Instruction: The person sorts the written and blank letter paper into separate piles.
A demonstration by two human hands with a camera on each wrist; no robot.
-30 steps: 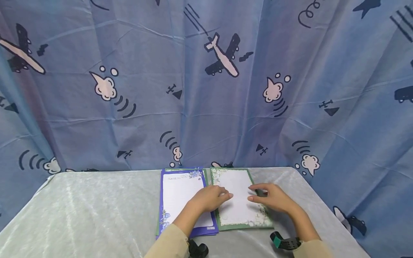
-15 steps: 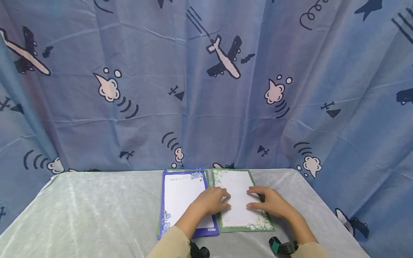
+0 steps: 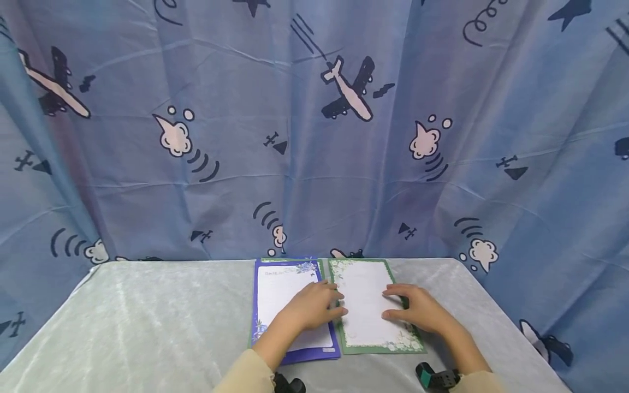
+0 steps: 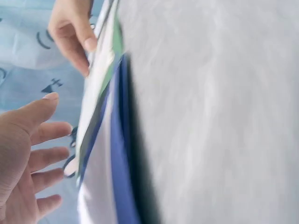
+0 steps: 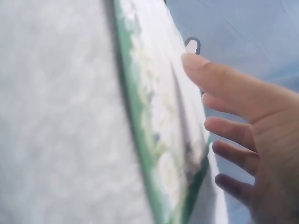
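Two piles of decorated letter paper lie side by side on the table. The left pile has a blue-bordered sheet point(image 3: 275, 286) on top, with green-edged paper showing behind it. To its right is the green-bordered sheet point(image 3: 363, 303) with white flowers. My left hand point(image 3: 310, 307) hovers over the blue pile's right edge, its fingertips reaching the green sheet's left margin. In the left wrist view its fingers point(image 4: 46, 158) are spread and hold nothing. My right hand point(image 3: 417, 309) is at the green sheet's right edge, thumb and fingers apart; in the right wrist view its fingers point(image 5: 231, 130) grip nothing.
A pale, velvety cloth covers the table point(image 3: 162, 316). Behind it hangs a blue curtain point(image 3: 236, 109) printed with airplanes and clouds. Dark camera straps point(image 3: 437, 377) sit on both wrists.
My left hand has drawn slightly left, away from the green sheet's middle. The right thumb and fingers have spread a little wider. Both piles stay put while the head view shifts slightly.
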